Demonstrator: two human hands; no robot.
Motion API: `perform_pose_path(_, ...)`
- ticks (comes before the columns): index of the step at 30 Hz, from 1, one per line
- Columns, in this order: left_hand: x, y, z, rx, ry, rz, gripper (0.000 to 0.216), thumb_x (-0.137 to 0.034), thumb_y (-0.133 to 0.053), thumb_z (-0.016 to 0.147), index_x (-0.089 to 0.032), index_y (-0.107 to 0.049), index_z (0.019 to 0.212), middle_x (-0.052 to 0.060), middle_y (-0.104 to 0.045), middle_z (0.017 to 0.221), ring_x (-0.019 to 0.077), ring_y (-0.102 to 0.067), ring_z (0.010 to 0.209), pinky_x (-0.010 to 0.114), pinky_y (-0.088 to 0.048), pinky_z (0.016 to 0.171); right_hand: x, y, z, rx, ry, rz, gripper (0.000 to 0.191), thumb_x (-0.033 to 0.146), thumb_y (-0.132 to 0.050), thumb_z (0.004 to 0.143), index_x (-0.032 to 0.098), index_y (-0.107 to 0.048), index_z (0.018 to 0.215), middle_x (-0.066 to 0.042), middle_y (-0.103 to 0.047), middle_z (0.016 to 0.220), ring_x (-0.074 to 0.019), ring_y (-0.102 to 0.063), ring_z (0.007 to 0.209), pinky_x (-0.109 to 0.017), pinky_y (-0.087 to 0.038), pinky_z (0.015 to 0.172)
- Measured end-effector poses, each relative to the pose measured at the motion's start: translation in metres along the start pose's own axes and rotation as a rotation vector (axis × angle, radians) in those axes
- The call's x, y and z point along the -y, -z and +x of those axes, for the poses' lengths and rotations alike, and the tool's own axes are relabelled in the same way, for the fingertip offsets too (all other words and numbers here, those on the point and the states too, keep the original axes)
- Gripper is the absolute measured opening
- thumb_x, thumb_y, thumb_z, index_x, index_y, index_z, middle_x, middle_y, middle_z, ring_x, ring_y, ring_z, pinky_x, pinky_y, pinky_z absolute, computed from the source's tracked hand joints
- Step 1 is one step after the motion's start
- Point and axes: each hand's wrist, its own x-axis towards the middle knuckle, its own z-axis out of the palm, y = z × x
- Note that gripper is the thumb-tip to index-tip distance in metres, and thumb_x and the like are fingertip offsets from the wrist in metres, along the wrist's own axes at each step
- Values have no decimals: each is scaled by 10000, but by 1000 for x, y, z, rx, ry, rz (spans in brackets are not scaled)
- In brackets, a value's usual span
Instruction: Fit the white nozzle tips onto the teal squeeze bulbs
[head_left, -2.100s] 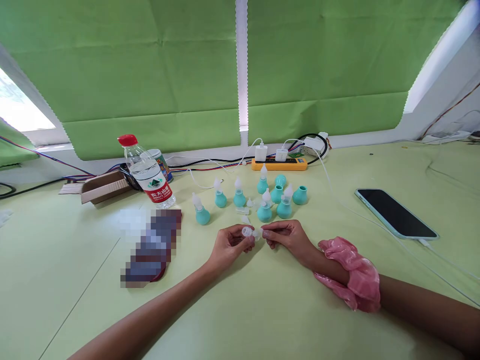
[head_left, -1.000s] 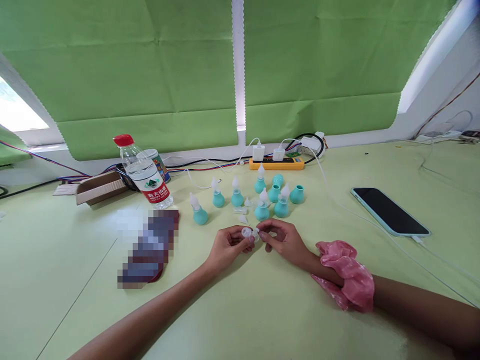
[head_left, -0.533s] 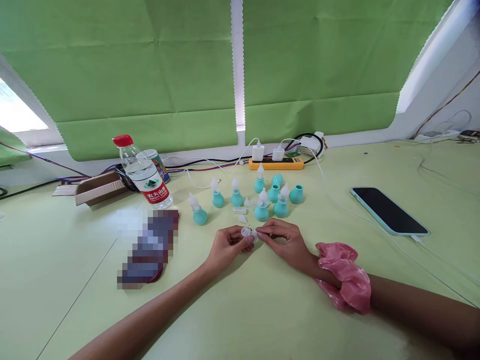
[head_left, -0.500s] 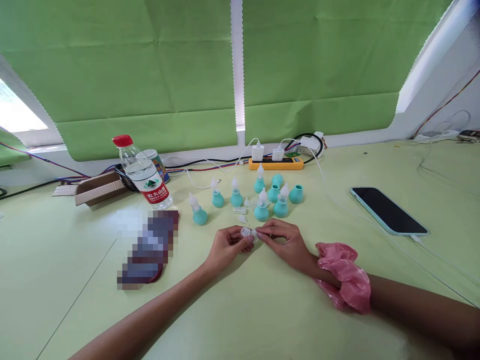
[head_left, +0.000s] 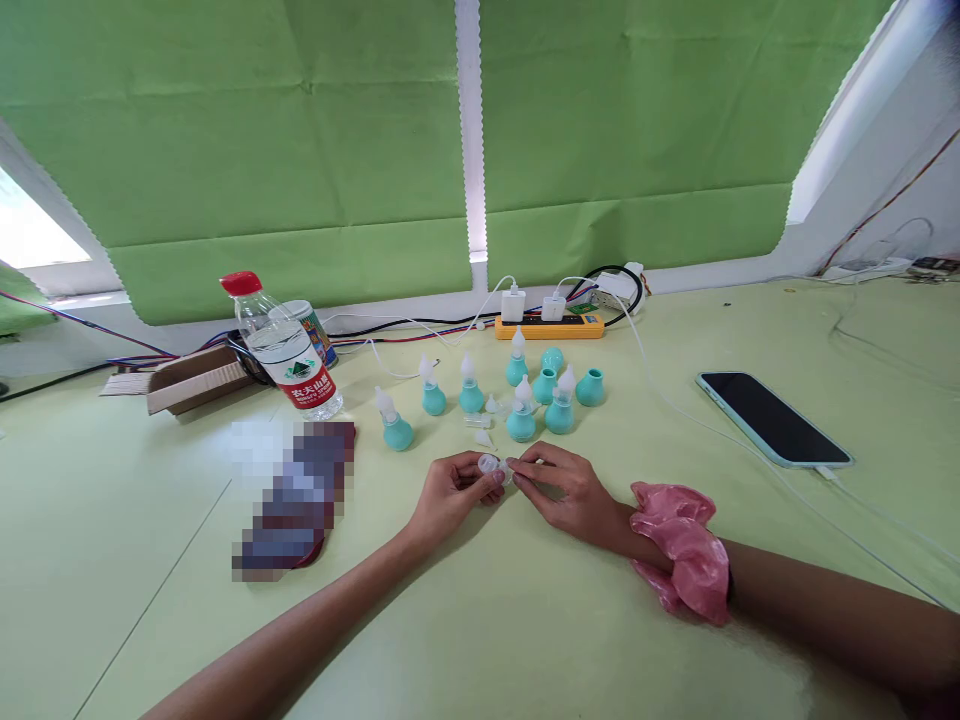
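Clear plastic, a small cap (head_left: 491, 464) sits pinched between the fingertips of the left hand (head_left: 450, 492), while the right hand (head_left: 562, 487) closes its thumb and forefinger on a tiny clear piece (head_left: 508, 469) touching the cap. Both hands rest low on the tabletop (head_left: 525, 620), about midway between its left and right edges, fingers curled in, meeting tip to tip. A pink scrunchie (head_left: 681, 560) rings the right wrist. Just beyond the hands stands a cluster of teal bulbs (head_left: 520, 423), several topped with white nozzles, with a few loose clear parts (head_left: 480, 421) among them. Toward the far edge lies a yellow power strip (head_left: 549, 326) with white chargers plugged in. A water bottle (head_left: 281, 346) with a red cap stands far left beside a cardboard box (head_left: 195, 375). A phone (head_left: 772, 418) lies face up toward the right edge, cabled.
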Motion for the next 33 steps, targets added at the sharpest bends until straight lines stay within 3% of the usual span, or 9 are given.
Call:
perform_pose_path(3,-1,0,0,-7,-5,-17,238,-290,-605,708,-72,-596,804,59,-603,664,121,-540,608,244,-440,593,6,1,3,28,-80,178,248,123,-489,769,211,-608,968,-37,-553,777,-117,-535,679,-236,-477,575)
perform_pose_path(6,-2,0,0,5,5,-69,260,-274,-635,679,-86,-596,855,72,-623,751,147,-568,686,258,-460,638,12,2,6,10,-268,350,231,182,-555,736,202,-601,961,-36,-528,821,-124,-546,725,-224,-511,573)
perform_pose_path(9,-3,-1,-1,43,9,-113,276,-245,-661,652,-109,-599,884,66,-625,817,156,-574,747,259,-466,678,16,3,8,-5,-365,419,258,213,-611,694,198,-598,952,-38,-530,852,-136,-556,759,-226,-533,573)
perform_pose_path(19,2,2,-1,41,52,-109,350,-241,-702,598,-103,-594,902,54,-638,745,141,-586,665,255,-477,648,15,3,6,-49,-136,273,179,152,-600,703,193,-638,873,-42,-582,805,-122,-580,691,-227,-532,589)
perform_pose_path(33,0,1,-2,66,18,-85,359,-255,-699,599,-119,-586,912,64,-648,792,168,-600,731,277,-478,681,16,4,6,-69,-160,300,201,135,-608,688,187,-643,879,-43,-612,802,-134,-588,708,-237,-538,607)
